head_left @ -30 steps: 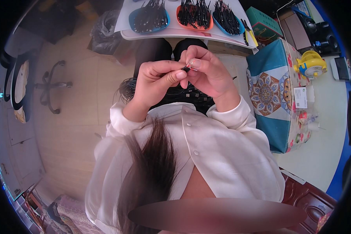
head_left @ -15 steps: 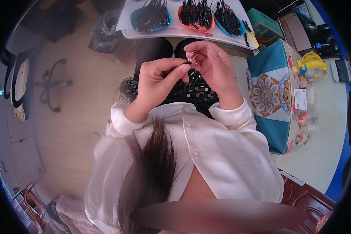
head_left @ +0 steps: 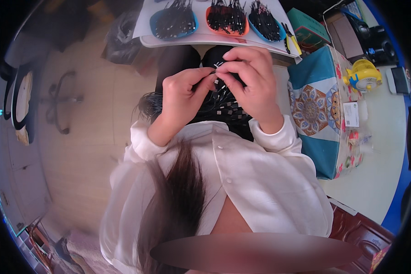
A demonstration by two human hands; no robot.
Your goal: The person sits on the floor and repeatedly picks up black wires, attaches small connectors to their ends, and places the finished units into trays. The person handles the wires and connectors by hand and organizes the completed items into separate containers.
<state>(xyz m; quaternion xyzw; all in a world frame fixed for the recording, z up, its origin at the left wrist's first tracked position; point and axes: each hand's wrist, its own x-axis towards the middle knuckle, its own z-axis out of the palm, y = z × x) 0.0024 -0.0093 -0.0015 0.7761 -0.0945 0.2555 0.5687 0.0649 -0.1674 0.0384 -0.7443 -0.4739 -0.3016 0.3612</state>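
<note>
Between my two hands is a thin black cable whose short, light-coloured wire ends (head_left: 218, 65) poke up from my fingertips. My left hand (head_left: 180, 93) pinches it between thumb and forefinger. The thumb and forefinger of my right hand (head_left: 255, 84) are closed on it at the wire ends, the other fingers curled above. Fingers hide most of this cable. Under my hands, a heap of black cables with small metal plugs (head_left: 230, 109) lies across my lap, and a looped bunch of the cables (head_left: 149, 105) sticks out at the left.
On the white table (head_left: 144, 41) ahead stand a blue bowl (head_left: 156, 28), an orange bowl (head_left: 233, 34) and another blue bowl (head_left: 275, 39), all filled with black cable pieces. Yellow-handled pliers (head_left: 295, 44) lie at its right. A yellow fan (head_left: 363, 75) stands far right.
My right hand has closed its thumb and forefinger on the wire ends, which stood spread beside its looser fingers before. My left hand keeps its pinch.
</note>
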